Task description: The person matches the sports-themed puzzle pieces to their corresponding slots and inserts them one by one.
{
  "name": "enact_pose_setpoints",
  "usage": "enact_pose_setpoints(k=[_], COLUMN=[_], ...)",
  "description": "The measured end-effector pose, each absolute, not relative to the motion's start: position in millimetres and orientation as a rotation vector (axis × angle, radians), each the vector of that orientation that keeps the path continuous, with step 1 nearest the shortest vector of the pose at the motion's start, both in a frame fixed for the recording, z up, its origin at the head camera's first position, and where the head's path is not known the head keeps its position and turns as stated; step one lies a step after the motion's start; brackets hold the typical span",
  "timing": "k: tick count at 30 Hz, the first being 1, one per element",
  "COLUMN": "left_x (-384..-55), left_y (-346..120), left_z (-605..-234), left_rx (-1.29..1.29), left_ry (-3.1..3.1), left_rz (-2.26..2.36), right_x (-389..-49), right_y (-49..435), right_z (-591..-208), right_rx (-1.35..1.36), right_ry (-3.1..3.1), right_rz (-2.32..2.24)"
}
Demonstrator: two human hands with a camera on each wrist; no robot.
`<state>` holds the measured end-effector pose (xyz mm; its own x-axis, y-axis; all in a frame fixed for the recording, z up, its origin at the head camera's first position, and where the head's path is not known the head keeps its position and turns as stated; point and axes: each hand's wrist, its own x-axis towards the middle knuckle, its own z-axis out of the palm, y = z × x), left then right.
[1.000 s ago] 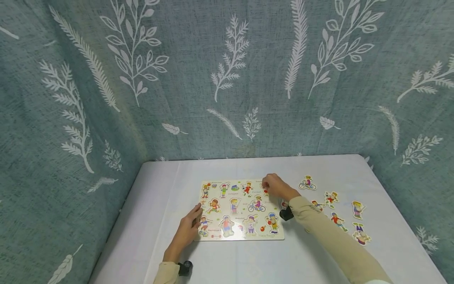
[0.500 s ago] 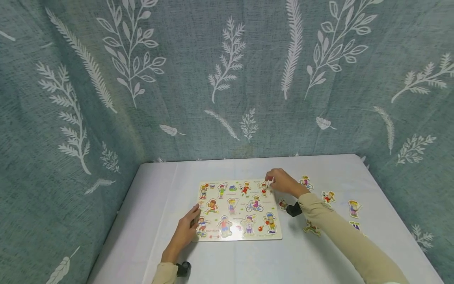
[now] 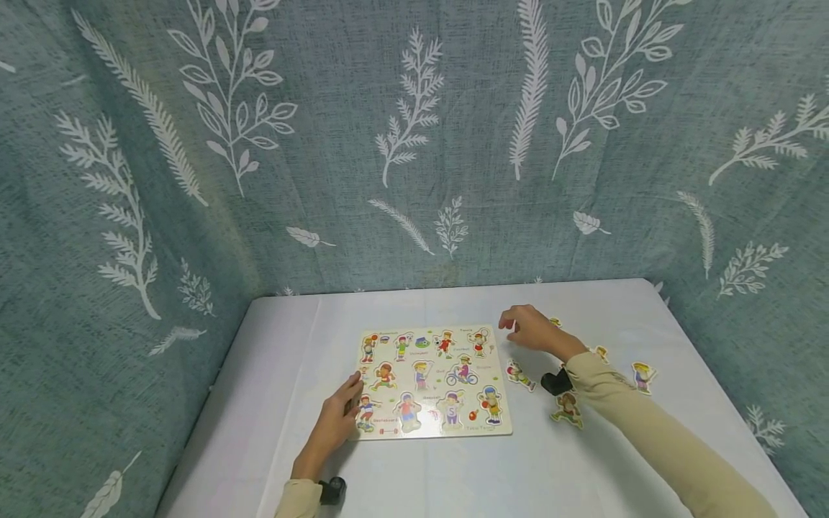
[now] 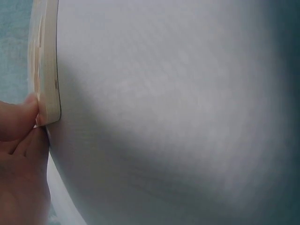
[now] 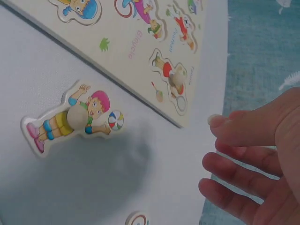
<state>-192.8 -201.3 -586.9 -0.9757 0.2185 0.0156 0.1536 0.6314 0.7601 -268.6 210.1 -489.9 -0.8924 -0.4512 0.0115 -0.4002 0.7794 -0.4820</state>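
Observation:
A wooden puzzle board (image 3: 403, 374) with sports figures lies flat on the white table. My left hand (image 3: 333, 424) grips its left edge; up close, the thumb and a finger pinch the board's corner (image 4: 49, 103). Off the board's far right corner, my right hand (image 3: 534, 332) hovers with loosely bent fingers and holds nothing. The tennis player piece (image 5: 166, 77), with a round knob, sits in its recess near that corner. Beside the right edge lies a loose ball player piece (image 5: 58, 124) in a pink cap, below the right hand in the head view.
More loose pieces lie to the right: a running figure (image 3: 567, 409) and a golfer (image 3: 643, 377). Others are partly hidden behind the right forearm (image 3: 635, 410). A patterned curtain (image 3: 350, 144) hangs behind the white table (image 3: 453, 482).
My right hand has let go of the tennis player piece at the board's far right corner and moved right, off the board. The left hand still holds the edge.

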Motion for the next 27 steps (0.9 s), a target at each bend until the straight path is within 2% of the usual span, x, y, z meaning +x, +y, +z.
enact_pose_setpoints(k=[27], left_x=[-191.4], left_y=[-200.5], left_z=[-586.6], left_rx=[0.327], left_ry=[2.763], left_rz=[1.307], right_x=[-224.7], right_y=[249.5], right_z=[-471.7], right_rx=[-0.618], right_ry=[2.869], right_rz=[-0.694])
